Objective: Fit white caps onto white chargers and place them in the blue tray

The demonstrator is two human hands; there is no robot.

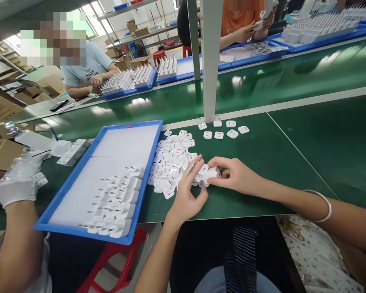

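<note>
White plastic plug housing (212,174) held above the smooth green worktop (293,162).
Rectangular blue-rimmed tray (125,140) lies left of a heap of small, square white plates (171,162); at the heap's right edge the right hand (236,175) pinches the housing, while the left hand (186,197) spreads loosely, no hold visible. Apparently the step is handling housing beside plates; the next move calls for steady fingertips.

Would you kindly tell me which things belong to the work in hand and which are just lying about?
Seemingly in use:
- white plastic block in the right hand
- heap of white rounded-square plastic pieces beside the left hand
- blue rectangular plastic tray with white pronged plugs

Apparently unrelated, in the background:
- red plastic stool
- brown cardboard box
</note>
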